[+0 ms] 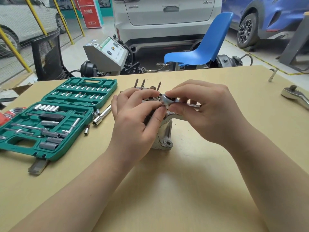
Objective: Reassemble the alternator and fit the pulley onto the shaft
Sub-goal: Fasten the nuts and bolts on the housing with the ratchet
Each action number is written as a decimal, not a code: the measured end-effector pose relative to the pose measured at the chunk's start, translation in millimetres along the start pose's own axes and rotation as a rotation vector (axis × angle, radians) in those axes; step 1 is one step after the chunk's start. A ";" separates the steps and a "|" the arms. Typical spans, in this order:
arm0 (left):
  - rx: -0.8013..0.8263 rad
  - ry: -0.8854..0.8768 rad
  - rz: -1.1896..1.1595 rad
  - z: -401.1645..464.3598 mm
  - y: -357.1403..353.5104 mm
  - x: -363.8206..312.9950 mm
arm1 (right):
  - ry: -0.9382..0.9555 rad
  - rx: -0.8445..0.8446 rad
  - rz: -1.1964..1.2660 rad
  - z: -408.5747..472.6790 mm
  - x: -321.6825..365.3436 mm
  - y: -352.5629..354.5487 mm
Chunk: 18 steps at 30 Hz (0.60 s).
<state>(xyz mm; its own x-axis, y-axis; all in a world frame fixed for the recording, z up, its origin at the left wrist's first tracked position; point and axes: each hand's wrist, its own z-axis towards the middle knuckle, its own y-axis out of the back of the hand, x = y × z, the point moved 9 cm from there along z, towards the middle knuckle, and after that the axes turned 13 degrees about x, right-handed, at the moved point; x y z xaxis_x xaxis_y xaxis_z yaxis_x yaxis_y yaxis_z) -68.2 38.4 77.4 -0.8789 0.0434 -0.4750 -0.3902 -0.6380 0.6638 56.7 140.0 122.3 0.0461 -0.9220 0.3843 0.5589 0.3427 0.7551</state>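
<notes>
The alternator stands on the wooden table, its grey metal housing and mounting lug showing below my hands. Three long bolts stick up behind it. My left hand grips the alternator's top from the left, thumb and fingers curled round it. My right hand pinches a small round silver part with a dark centre, held just above the alternator between thumb and fingers. The alternator's top face is mostly hidden by my hands.
An open green socket set case lies on the left with several sockets and bits. Loose sockets and an extension bar lie beside it. A ratchet rests at the right edge. A blue chair and parked cars stand beyond.
</notes>
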 end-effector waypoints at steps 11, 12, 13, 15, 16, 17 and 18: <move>-0.013 -0.007 -0.017 0.1 0.9 1.5 | 0.007 -0.018 -0.064 -2.3 8.9 -0.4; -0.002 -0.009 -0.010 0.5 0.1 1.0 | 0.007 -0.007 -0.043 -2.2 6.6 -1.0; 0.008 -0.008 -0.002 1.0 -0.7 0.6 | 0.009 0.002 -0.025 -1.9 4.4 -1.1; 0.018 -0.003 0.010 1.2 -1.2 -0.6 | 0.012 0.013 0.010 -1.6 -0.5 -1.1; 0.021 -0.004 0.012 1.1 -1.1 -1.4 | 0.011 0.017 0.020 -1.4 -2.8 -1.6; 0.022 -0.006 0.012 1.0 -1.0 -2.0 | 0.010 0.021 0.017 -1.2 -4.6 -2.5; 0.023 -0.008 0.012 1.2 -0.8 -2.2 | 0.010 0.024 0.004 -0.9 -6.0 -3.4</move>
<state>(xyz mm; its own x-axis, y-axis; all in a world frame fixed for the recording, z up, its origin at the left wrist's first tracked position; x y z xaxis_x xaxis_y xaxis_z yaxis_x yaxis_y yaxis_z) -66.2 39.7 78.6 -0.8855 0.0418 -0.4627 -0.3858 -0.6210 0.6823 55.2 144.2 116.9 0.0569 -0.9222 0.3824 0.5384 0.3509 0.7662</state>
